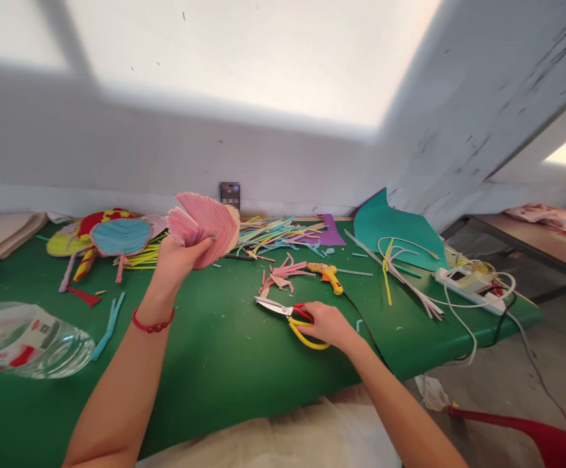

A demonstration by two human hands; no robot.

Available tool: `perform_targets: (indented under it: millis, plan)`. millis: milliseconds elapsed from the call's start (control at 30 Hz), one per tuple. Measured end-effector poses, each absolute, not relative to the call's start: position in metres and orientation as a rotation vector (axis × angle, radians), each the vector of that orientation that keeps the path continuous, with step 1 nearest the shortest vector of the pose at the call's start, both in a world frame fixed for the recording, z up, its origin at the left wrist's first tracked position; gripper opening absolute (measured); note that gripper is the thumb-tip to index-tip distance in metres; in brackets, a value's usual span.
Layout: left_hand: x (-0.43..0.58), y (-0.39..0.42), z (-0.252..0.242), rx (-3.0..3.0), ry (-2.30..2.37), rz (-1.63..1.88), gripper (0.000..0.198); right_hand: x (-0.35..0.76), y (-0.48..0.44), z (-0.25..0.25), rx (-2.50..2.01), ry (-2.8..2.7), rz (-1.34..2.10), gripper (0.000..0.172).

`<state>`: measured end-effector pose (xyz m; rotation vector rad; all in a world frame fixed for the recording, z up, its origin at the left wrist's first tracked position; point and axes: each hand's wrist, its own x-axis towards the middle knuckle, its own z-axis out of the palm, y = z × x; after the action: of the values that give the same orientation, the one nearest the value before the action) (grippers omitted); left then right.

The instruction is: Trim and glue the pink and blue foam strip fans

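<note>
On the far left of the frame, we see brown paper (4, 237) near the edge, and below it a big clear bottle (29, 338) lying on its side on the green table (215, 370). Just right of the bottle we find some blue strips (110, 325), with a red scrap (85, 297) a bit above them. Over these, at the middle left, we see a pile of bright shapes, and a round blue shape (121, 236) with a pink edge is in front. Next comes the left hand (180, 255), with a red bracelet (153, 323) on its wrist. It is pinching a pink ridged piece (215, 231), which we see held up over the table, left of the middle. Behind that piece, a dark phone (229, 194) stands by the wall. To the right we see a messy heap of thin strips (283, 234), and under it some pink scraps (279, 276). The right hand (324, 325), just right of the middle, is curled around the handles of the scissors (274, 305), and we see the blades point left. Above this hand lies a yellow glue gun (329, 276). Farther right we see a teal sheet (395, 227), then a white power strip (473, 292) with wires. At the lower right we spot a red chair (522, 422).
</note>
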<state>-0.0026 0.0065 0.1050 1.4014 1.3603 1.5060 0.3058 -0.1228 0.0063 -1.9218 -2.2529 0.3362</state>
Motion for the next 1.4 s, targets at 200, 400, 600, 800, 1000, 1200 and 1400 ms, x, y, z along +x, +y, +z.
perform_targets:
  millis: [200, 400, 600, 800, 1000, 1200, 1400]
  plan:
    - [-0.009, 0.01, 0.105, 1.372, 1.391, 1.559, 0.04, 0.364, -0.107, 0.02, -2.033, -1.879, 0.342, 0.036]
    - [-0.005, 0.011, 0.1, 1.382, 1.409, 1.53, 0.039, 0.415, -0.058, -0.025, -2.487, -1.457, 0.204, 0.032]
    - [0.002, 0.013, 0.095, 1.429, 1.369, 1.516, 0.038, 0.431, -0.045, -0.048, -2.438, -1.43, 0.169, 0.019]
    - [-0.002, 0.015, 0.096, 1.4, 1.381, 1.533, 0.042, 0.458, -0.051, -0.045, -2.463, -1.317, -0.042, 0.02]
    - [0.0, 0.012, 0.096, 1.417, 1.387, 1.513, 0.04, 0.484, -0.053, -0.037, -2.557, -1.244, -0.074, 0.025]
    - [0.001, 0.01, 0.098, 1.41, 1.396, 1.523, 0.04, 0.479, -0.063, -0.037, -2.633, -1.36, -0.408, 0.028]
    - [0.002, 0.008, 0.1, 1.402, 1.398, 1.511, 0.038, 0.474, -0.061, -0.034, -2.626, -1.167, -0.431, 0.029]
